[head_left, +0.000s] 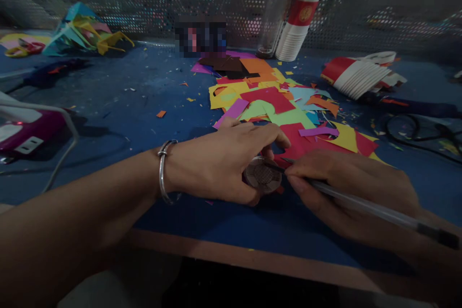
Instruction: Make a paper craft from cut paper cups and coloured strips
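My left hand [216, 161], with a silver bangle at the wrist, grips a small round disc [263, 180] between thumb and fingers. The disc is greyish brown, has a pale rim and bears a grid pattern in its middle. In my right hand [346, 192] is a slim pen [371, 208] with a clear barrel and a dark end. Its tip is over the disc's upper right part; whether it touches the surface I cannot tell. Just behind both hands lies red paper [294, 142].
Coloured paper scraps [267, 106] spread across the blue table [155, 125]. Behind stand a clear bottle [276, 14] and stacked paper cups [298, 29]. More cups [361, 74] and a corded dark tool [418, 106] lie right. A purple power strip [36, 134] and folded paper [79, 31] are left.
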Demonstrator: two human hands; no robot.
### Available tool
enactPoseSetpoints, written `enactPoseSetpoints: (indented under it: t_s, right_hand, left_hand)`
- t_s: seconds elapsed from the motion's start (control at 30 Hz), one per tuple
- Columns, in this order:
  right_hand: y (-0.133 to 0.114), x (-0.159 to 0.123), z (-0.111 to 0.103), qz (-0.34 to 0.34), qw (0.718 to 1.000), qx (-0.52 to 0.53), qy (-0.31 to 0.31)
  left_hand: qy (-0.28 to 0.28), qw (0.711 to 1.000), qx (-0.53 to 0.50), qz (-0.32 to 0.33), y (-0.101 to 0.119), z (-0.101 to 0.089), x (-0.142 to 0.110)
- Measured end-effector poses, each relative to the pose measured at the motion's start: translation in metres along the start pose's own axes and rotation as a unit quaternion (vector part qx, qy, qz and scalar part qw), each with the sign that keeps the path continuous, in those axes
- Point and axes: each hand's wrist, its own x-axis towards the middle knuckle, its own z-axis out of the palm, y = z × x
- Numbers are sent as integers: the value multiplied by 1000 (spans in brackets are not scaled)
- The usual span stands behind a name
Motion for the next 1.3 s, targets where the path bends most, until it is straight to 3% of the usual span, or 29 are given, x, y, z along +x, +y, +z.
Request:
enactPoseSetpoints:
  t_s: [1.3]
  right_hand:
    - [-3,3,2,3,1000,-1,-3]
  left_hand:
    - [-1,1000,7,0,1,0,0]
